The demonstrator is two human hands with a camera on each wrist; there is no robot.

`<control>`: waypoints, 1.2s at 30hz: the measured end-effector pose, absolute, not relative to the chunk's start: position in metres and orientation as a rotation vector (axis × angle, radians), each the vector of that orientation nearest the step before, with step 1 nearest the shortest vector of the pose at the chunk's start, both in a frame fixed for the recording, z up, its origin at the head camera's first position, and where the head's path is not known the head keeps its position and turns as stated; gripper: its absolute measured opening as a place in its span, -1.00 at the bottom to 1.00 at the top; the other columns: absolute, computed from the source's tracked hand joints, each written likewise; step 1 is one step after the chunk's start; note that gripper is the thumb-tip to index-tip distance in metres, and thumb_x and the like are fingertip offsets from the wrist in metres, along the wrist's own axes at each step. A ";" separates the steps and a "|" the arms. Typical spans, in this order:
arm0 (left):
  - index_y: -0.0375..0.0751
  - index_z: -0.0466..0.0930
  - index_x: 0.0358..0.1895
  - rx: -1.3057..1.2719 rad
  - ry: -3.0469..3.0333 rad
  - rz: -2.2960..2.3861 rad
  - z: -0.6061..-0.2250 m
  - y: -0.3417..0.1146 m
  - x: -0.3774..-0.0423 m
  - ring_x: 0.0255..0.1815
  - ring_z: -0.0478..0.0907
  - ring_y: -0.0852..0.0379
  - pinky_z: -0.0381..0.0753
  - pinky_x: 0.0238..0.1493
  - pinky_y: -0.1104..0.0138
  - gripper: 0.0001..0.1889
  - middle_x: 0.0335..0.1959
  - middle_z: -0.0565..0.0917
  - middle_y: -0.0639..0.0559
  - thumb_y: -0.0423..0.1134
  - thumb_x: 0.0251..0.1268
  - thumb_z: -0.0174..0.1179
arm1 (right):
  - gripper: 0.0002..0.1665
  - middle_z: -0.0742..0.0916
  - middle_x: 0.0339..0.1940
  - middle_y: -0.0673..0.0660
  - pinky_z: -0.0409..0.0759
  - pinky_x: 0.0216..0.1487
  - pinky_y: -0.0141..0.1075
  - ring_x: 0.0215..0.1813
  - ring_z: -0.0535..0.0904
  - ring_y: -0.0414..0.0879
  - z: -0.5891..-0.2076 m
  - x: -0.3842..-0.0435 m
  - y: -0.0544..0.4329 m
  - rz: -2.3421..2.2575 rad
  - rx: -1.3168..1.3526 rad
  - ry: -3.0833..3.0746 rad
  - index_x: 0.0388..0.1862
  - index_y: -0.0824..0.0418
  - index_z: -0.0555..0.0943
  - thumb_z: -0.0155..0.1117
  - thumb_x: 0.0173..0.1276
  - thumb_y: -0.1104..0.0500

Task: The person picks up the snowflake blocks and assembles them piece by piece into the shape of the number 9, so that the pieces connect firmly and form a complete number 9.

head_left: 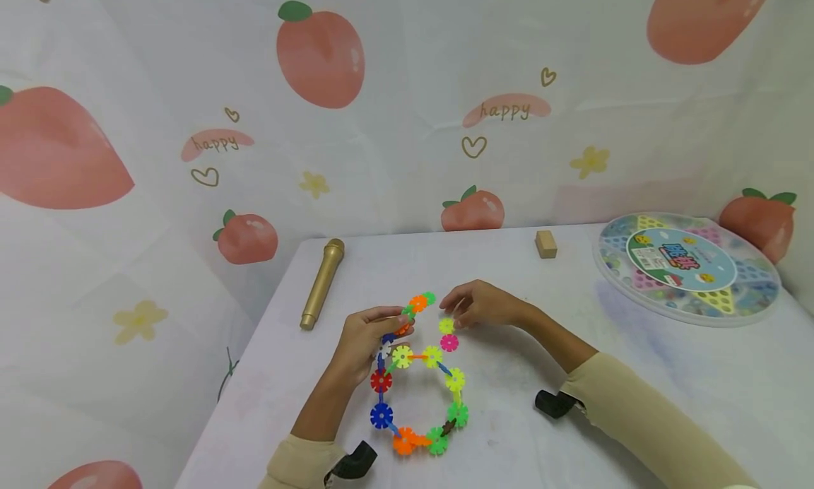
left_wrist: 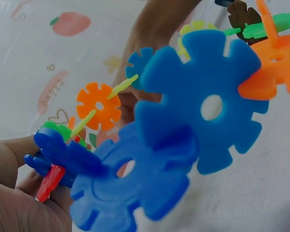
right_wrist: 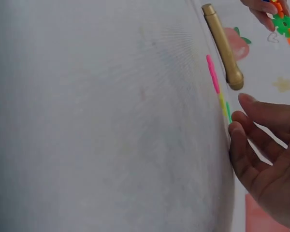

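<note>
My left hand [head_left: 359, 344] pinches a chain of interlocking snowflake discs [head_left: 455, 379] at its upper left. The chain bends into a colourful ring, with a short arm of orange discs [head_left: 417, 304] and green discs rising past the fingers. In the left wrist view, large blue discs [left_wrist: 208, 67] block part of the scene. Beside the chain, my right hand [head_left: 486, 305] hovers low with loosely bent fingers, thumb and fingertips apart. Close to its fingertips lie a yellow disc [head_left: 447, 325] and a pink disc [head_left: 449, 343], seen edge-on in the right wrist view with a green piece [right_wrist: 228, 111].
A gold microphone [head_left: 322, 284] lies at the back left of the white table. Towards the back stands a small wooden block [head_left: 546, 244]. At the far right is a round, clear-lidded game box [head_left: 687, 268]. A peach-printed cloth [head_left: 394, 150] hangs behind.
</note>
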State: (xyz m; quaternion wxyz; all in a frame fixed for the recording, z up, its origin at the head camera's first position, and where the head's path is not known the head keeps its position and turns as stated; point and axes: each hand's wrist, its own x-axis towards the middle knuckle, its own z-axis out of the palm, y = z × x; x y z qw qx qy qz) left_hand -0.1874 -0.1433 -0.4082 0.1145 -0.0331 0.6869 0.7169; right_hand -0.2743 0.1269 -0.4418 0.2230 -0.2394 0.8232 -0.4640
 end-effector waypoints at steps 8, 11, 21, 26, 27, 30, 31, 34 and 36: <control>-0.30 0.67 0.27 -0.115 1.992 2.110 -0.408 -0.142 -0.186 0.11 0.78 -0.25 0.80 0.04 0.15 -0.63 0.01 0.82 -0.23 -0.32 0.48 0.32 | -0.59 0.80 0.04 0.04 0.76 0.01 -0.30 0.01 0.68 -0.08 -0.442 -0.278 0.121 -1.188 -0.744 2.313 0.18 0.17 0.77 0.49 0.35 0.29; -0.33 0.65 0.30 -0.101 1.980 2.118 -0.408 -0.140 -0.187 0.12 0.77 -0.25 0.82 -0.01 0.19 -0.63 0.05 0.80 -0.25 -0.32 0.50 0.29 | -0.59 0.79 0.00 0.02 0.77 0.00 -0.30 -0.01 0.67 -0.09 -0.442 -0.279 0.118 -1.165 -0.758 2.326 0.16 0.14 0.78 0.51 0.34 0.28; -0.28 0.63 0.35 -0.090 1.944 2.116 -0.406 -0.134 -0.188 0.14 0.76 -0.20 0.82 -0.03 0.22 -0.59 0.16 0.75 -0.23 -0.31 0.52 0.27 | -0.67 0.74 -0.18 -0.01 0.74 -0.06 -0.33 -0.11 0.61 -0.09 -0.446 -0.282 0.109 -1.053 -0.742 2.401 0.05 0.13 0.82 0.58 0.30 0.23; -0.26 0.62 0.37 -0.072 1.956 2.099 -0.405 -0.130 -0.187 0.20 0.73 -0.25 0.79 0.07 0.15 -0.59 0.20 0.73 -0.23 -0.30 0.54 0.24 | -0.78 0.75 -0.19 -0.02 0.71 -0.05 -0.35 -0.16 0.59 -0.11 -0.445 -0.281 0.106 -0.996 -0.743 2.432 -0.06 0.14 0.84 0.57 0.32 0.26; -0.26 0.63 0.37 -0.072 1.954 2.099 -0.405 -0.130 -0.187 0.20 0.72 -0.25 0.79 0.08 0.14 -0.59 0.20 0.73 -0.24 -0.30 0.54 0.24 | -0.81 0.75 -0.21 -0.03 0.71 -0.05 -0.36 -0.17 0.59 -0.11 -0.444 -0.281 0.105 -0.987 -0.744 2.436 -0.09 0.14 0.84 0.56 0.33 0.27; -0.23 0.63 0.38 -0.075 1.942 2.103 -0.405 -0.129 -0.188 0.18 0.74 -0.23 0.80 0.04 0.17 -0.59 0.19 0.72 -0.24 -0.31 0.54 0.24 | -0.84 0.75 -0.23 -0.03 0.71 -0.06 -0.37 -0.19 0.59 -0.12 -0.441 -0.279 0.105 -0.974 -0.750 2.435 -0.12 0.15 0.82 0.55 0.34 0.28; -0.22 0.63 0.38 -0.077 1.935 2.107 -0.405 -0.128 -0.188 0.17 0.74 -0.22 0.81 0.02 0.18 -0.58 0.18 0.71 -0.23 -0.32 0.53 0.24 | -0.83 0.75 -0.24 -0.02 0.70 -0.07 -0.37 -0.19 0.59 -0.12 -0.440 -0.279 0.105 -0.971 -0.749 2.432 -0.11 0.16 0.82 0.55 0.34 0.28; -0.20 0.62 0.39 -0.067 1.928 2.115 -0.405 -0.127 -0.188 0.15 0.75 -0.20 0.83 -0.04 0.22 -0.58 0.18 0.71 -0.26 -0.33 0.53 0.24 | -0.77 0.73 -0.24 -0.01 0.70 -0.07 -0.37 -0.17 0.58 -0.10 -0.438 -0.278 0.105 -0.960 -0.739 2.424 -0.04 0.17 0.81 0.55 0.33 0.27; -0.20 0.62 0.40 -0.055 1.923 2.118 -0.405 -0.126 -0.188 0.15 0.74 -0.21 0.83 -0.03 0.21 -0.58 0.21 0.71 -0.29 -0.34 0.53 0.23 | -0.73 0.72 -0.24 -0.01 0.69 -0.07 -0.36 -0.16 0.57 -0.10 -0.436 -0.278 0.106 -0.953 -0.732 2.421 0.00 0.17 0.80 0.56 0.32 0.27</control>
